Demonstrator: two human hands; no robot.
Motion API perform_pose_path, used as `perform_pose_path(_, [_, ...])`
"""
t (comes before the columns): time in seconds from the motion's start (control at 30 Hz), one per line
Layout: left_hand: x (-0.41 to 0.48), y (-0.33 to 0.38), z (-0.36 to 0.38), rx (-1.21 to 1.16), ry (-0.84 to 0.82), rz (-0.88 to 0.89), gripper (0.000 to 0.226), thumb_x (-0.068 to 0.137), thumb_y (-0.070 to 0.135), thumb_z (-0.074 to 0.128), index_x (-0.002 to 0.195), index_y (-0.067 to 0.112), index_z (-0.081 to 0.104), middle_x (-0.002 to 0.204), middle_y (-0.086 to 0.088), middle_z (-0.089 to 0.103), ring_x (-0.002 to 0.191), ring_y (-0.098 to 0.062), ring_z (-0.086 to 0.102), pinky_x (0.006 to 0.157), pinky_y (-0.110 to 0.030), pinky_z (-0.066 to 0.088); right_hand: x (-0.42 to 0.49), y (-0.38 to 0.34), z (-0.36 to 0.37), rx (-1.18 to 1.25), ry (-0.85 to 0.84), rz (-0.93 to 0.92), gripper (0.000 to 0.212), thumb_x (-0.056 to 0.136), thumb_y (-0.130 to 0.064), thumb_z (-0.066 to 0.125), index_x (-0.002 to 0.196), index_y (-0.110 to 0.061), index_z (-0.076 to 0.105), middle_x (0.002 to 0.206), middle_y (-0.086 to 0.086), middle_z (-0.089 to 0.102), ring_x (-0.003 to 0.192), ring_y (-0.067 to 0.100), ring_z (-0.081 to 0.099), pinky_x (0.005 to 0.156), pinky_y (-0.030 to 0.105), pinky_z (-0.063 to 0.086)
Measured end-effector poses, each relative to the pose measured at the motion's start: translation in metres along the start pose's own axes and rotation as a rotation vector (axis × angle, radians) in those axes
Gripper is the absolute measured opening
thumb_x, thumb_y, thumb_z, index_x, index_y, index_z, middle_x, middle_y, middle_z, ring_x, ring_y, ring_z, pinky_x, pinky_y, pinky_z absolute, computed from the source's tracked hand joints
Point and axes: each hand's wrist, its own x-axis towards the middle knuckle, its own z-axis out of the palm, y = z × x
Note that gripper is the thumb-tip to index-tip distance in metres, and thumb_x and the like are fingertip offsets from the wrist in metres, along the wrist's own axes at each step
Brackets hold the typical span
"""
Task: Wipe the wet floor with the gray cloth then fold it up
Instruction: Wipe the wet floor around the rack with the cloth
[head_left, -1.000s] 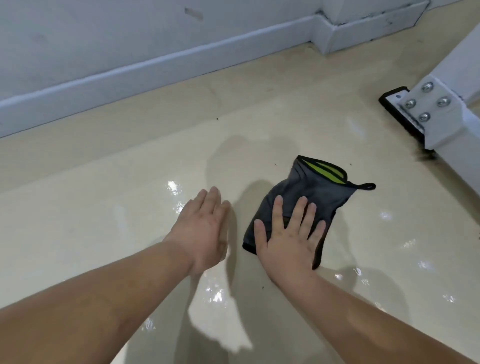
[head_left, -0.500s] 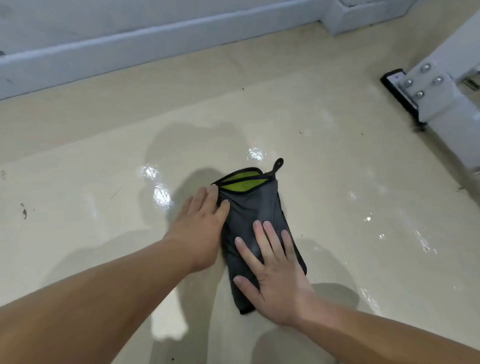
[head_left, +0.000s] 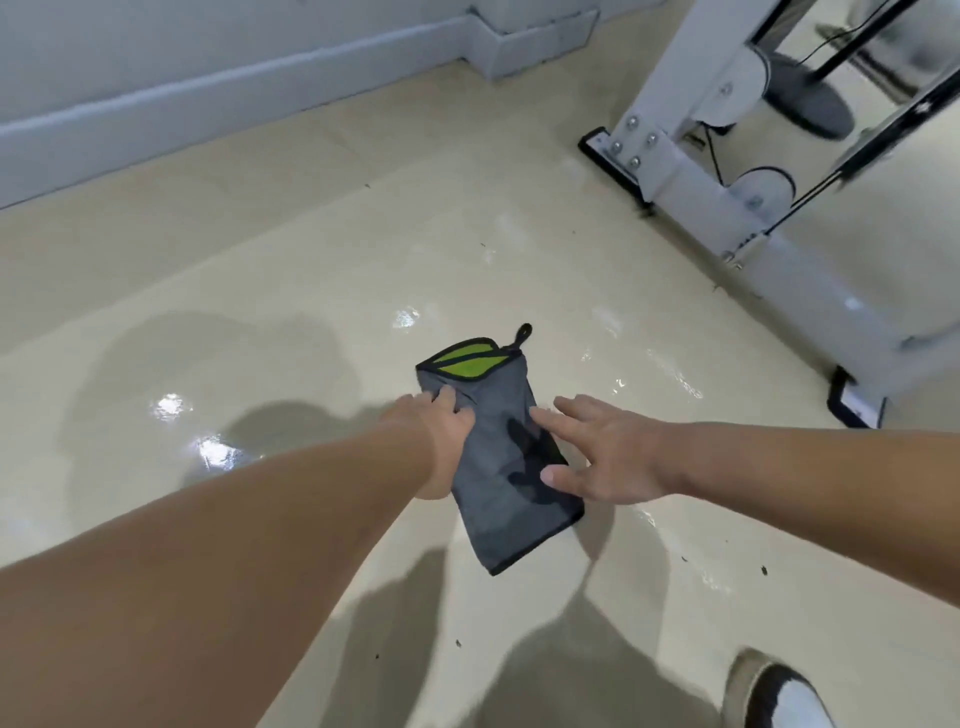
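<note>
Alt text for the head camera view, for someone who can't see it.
A folded gray cloth lies on a wet, glossy beige floor; the left hand grips its left edge and the open right hand touches its right. A white metal frame stands far right.

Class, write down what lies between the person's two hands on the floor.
The folded cloth lies between the left hand and the right hand, both touching it; the head view shows this.
</note>
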Motion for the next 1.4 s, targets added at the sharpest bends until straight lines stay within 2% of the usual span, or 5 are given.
perform_pose_path(0.17, [-0.004, -0.003, 0.001, -0.045, -0.074, -0.062, 0.069, 0.087, 0.015, 0.060, 0.150, 0.015, 0.032, 0.147, -0.008, 0.036, 0.126, -0.028, 0.051, 0.079, -0.040, 0.047, 0.044, -0.011, 0.005, -0.010, 0.016, -0.158, 0.091, 0.101, -0.054, 0.048, 0.163, -0.020, -0.009, 0.169, -0.002, -0.020, 0.156, 0.013, -0.015, 0.126, 0.030, -0.002])
perform_pose_path(0.53, [0.023, 0.032, -0.009, 0.043, 0.007, -0.245, 0.075, 0.089, 0.029, 0.055, 0.155, 0.015, 0.023, 0.152, -0.008, 0.031, 0.139, -0.029, 0.028, 0.112, -0.039, 0.034, 0.137, 0.031, 0.061, -0.039, 0.244, -0.338, 0.104, 0.087, -0.084, 0.028, 0.156, -0.029, -0.028, 0.159, 0.000, -0.043, 0.143, 0.016, -0.044, 0.121, 0.048, -0.022])
perform_pose_path(0.73, [0.073, 0.077, -0.036, -0.150, 0.273, -0.381, 0.054, 0.070, 0.016, 0.047, 0.124, 0.013, 0.038, 0.130, -0.011, 0.041, 0.116, -0.031, 0.038, 0.102, -0.037, 0.038, 0.179, 0.113, 0.010, 0.145, 0.376, -0.093, 0.117, 0.076, -0.096, 0.025, 0.160, -0.027, -0.018, 0.166, 0.002, -0.029, 0.153, 0.020, -0.028, 0.124, 0.047, -0.015])
perform_pose_path(1.07, [0.163, 0.188, -0.064, -0.309, 0.235, -0.212, 0.078, 0.093, 0.016, 0.045, 0.161, 0.016, 0.007, 0.171, -0.013, -0.010, 0.157, -0.032, -0.010, 0.128, -0.041, 0.005, 0.148, 0.305, 0.052, 0.438, 0.379, 0.468, 0.116, 0.075, -0.097, 0.011, 0.160, -0.025, -0.019, 0.167, 0.006, -0.026, 0.154, 0.023, -0.023, 0.125, 0.048, -0.010])
perform_pose_path(1.4, [0.147, 0.204, -0.041, -0.217, 0.215, -0.072, 0.082, 0.096, 0.017, 0.051, 0.162, 0.020, 0.003, 0.170, -0.010, -0.018, 0.157, -0.028, -0.016, 0.129, -0.040, 0.000, 0.082, 0.211, 0.157, 0.380, 0.495, 0.360, 0.104, 0.087, -0.085, 0.005, 0.161, -0.015, -0.014, 0.166, 0.018, -0.022, 0.154, 0.034, -0.023, 0.123, 0.054, -0.010])
